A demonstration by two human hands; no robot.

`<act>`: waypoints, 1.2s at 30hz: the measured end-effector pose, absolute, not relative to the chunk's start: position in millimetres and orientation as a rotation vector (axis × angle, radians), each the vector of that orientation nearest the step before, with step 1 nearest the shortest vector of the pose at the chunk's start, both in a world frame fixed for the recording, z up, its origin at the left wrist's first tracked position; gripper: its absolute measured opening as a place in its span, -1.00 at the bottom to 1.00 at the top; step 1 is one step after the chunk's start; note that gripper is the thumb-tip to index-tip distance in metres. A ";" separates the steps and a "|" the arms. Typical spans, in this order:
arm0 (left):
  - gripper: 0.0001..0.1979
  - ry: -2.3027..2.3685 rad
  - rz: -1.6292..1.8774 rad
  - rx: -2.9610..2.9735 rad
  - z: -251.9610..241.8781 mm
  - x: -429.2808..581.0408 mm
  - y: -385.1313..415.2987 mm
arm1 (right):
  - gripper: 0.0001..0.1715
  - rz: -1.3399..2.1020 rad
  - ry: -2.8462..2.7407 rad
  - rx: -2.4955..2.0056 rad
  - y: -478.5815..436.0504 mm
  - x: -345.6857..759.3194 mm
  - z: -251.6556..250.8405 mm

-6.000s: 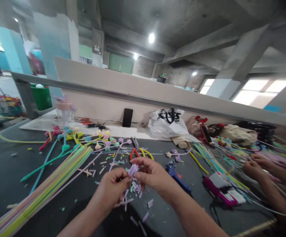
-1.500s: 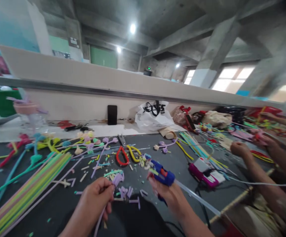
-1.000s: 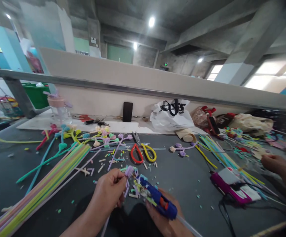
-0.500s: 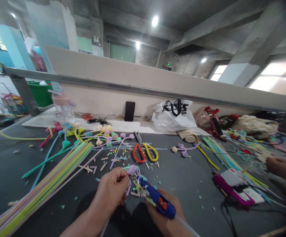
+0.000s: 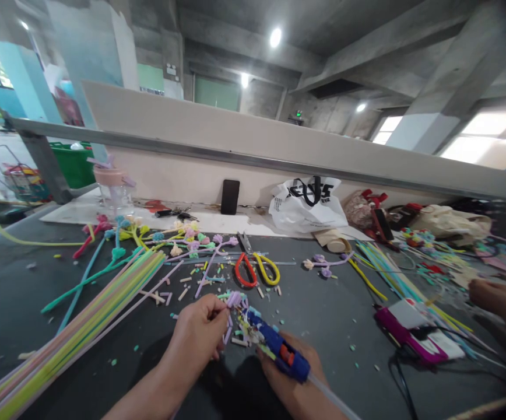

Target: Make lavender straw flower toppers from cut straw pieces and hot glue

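Between the thumb and fingers of my left hand [image 5: 200,329] is a small lilac pipe-cleaner flower [image 5: 234,300]. My right hand [image 5: 294,373] is wrapped round a blue hot glue gun [image 5: 277,348], its nozzle close beside the flower; whether the two touch I cannot tell. A clear glue stick [image 5: 329,396] runs out of the gun's back end. Stringy glue and coloured scraps cling near the nozzle. Beyond my hands lie scissors [image 5: 256,270] with one red and one yellow handle. Cut pipe-cleaner bits [image 5: 185,291] are scattered around.
At left lies a bundle of long pastel pipe cleaners [image 5: 82,326], with finished flower stems [image 5: 183,236] behind. A phone [image 5: 229,196] leans on the back board near a white bag [image 5: 308,204]. To the right are a magenta device [image 5: 410,332] with a black cable and another person's hand [image 5: 495,297].
Both my hands stay in nearly the same place. The glue gun has shifted very slightly, its nozzle still near the flower. The view has moved a little.
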State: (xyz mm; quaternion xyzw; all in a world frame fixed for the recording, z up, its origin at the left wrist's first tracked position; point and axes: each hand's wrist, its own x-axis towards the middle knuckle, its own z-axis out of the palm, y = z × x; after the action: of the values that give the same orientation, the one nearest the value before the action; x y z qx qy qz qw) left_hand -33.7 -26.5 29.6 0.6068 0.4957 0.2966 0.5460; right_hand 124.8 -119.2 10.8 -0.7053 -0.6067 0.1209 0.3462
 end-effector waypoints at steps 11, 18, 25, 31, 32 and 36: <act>-0.86 1.145 0.714 1.381 32.1 -33.7 -25.8 | -0.87 0.318 -1.628 -1.756 -122.5 125.8 17.1; -0.77 0.928 0.649 1.092 35.5 -33.8 -22.4 | -0.82 0.052 -1.697 -1.773 -121.4 144.7 28.5; -0.75 0.711 0.602 0.743 35.9 -47.9 -13.4 | -0.80 -0.286 -1.863 -2.052 -94.0 207.8 29.6; -0.79 0.727 0.665 0.706 38.4 -51.6 -7.2 | -0.64 -0.135 -1.903 -2.320 -73.0 265.3 19.9; -0.79 0.733 0.668 0.713 38.4 -51.8 -6.8 | -0.64 -0.108 -1.926 -2.312 -72.4 271.8 20.0; -0.76 0.748 0.669 0.752 38.3 -51.3 -6.8 | -0.67 -0.064 -1.989 -2.276 -76.8 274.6 35.2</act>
State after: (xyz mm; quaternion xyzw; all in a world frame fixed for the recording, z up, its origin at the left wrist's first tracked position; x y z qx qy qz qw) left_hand -51.3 -6.8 38.3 0.3517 0.3499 0.3131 0.8098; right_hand 274.6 -76.8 35.2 -0.7515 -0.6567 -0.0212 0.0594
